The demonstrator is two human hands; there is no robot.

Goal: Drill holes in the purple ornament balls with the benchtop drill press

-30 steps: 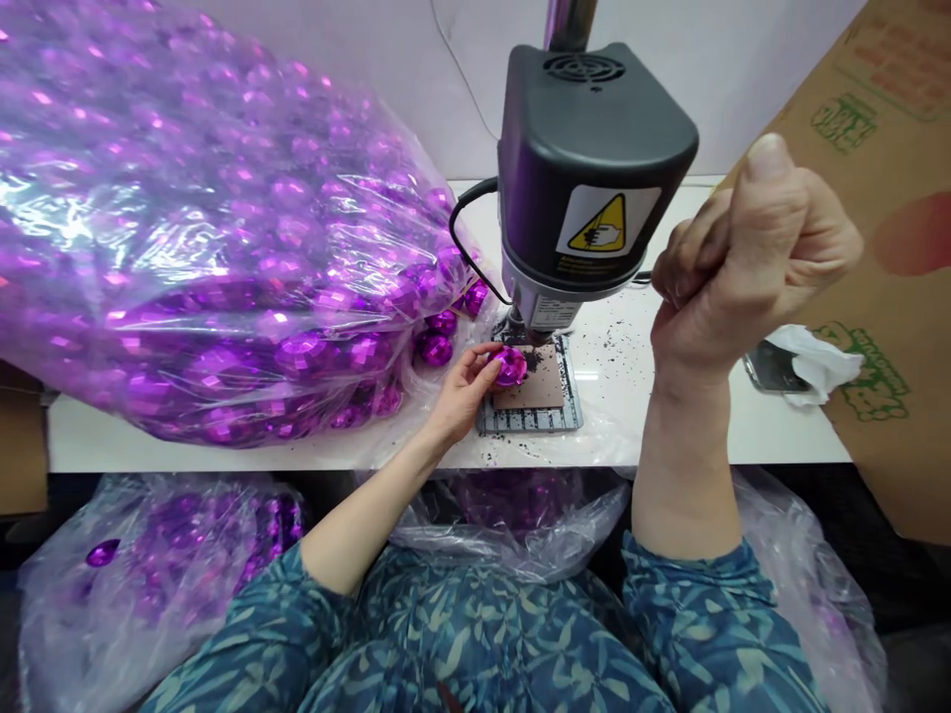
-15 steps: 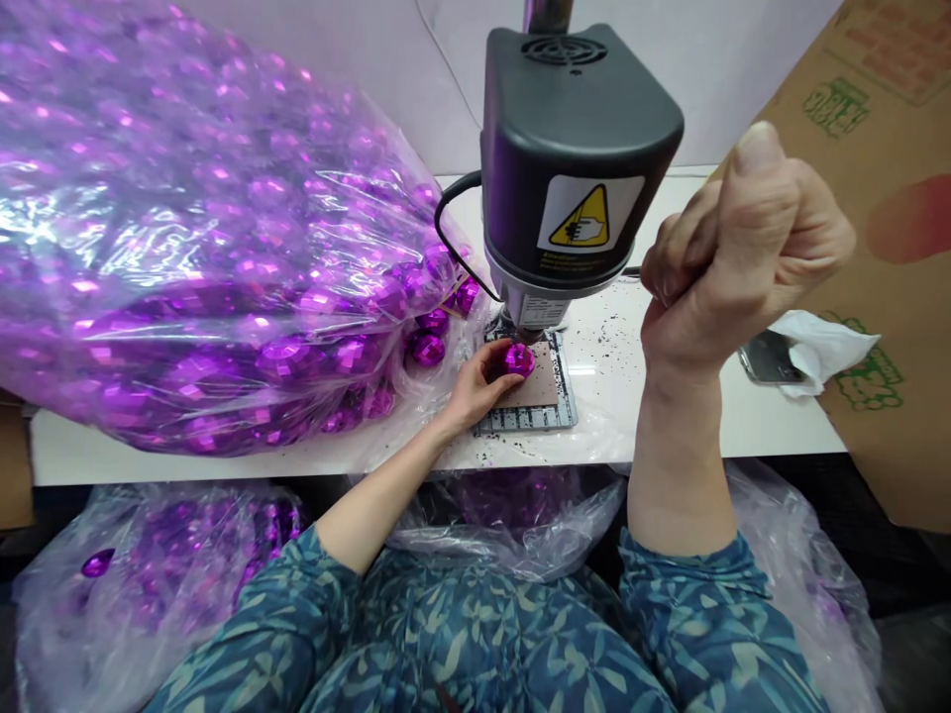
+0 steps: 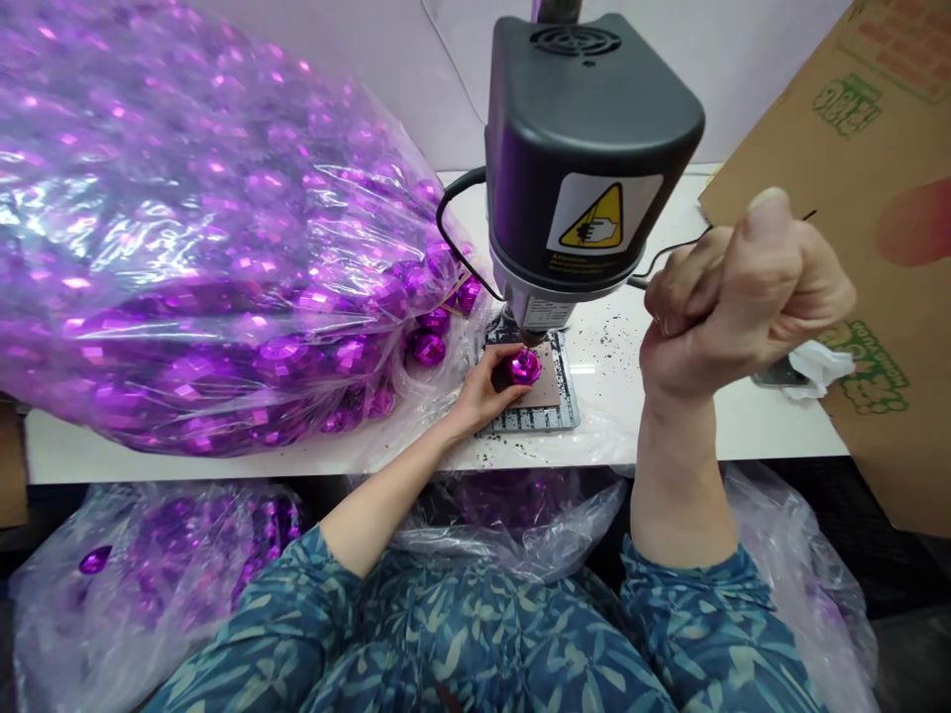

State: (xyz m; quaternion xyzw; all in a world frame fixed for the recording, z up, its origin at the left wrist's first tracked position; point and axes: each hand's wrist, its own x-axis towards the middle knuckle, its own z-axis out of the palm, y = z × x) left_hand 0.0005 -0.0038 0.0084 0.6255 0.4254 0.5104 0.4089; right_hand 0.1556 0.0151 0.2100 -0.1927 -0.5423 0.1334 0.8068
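Observation:
My left hand [image 3: 484,394] pinches a shiny purple faceted ball [image 3: 525,366] between thumb and fingers from its left side. The ball rests on a brown board [image 3: 546,388] lying on a grey slotted base plate [image 3: 571,408]. Right above it is the lower end of a black drill press [image 3: 594,149]; the bit comes down to the ball's top, and whether it has entered cannot be made out. Raised to the right of the motor housing, my right hand [image 3: 747,292] is closed in a fist. Whatever it grips is hidden, though a thin dark tip shows behind it.
A big clear bag [image 3: 223,248] of purple balls fills the left of the white table [image 3: 609,396]. Loose balls [image 3: 429,347] lie at its mouth. Dark shavings surround the base. A cardboard box [image 3: 884,129] and white tissue [image 3: 821,368] stand right. Plastic bags [image 3: 149,584] hang below.
The ball has moved slightly right, under the drill, with my left hand still on it. My right fist has dropped a little in the last half second.

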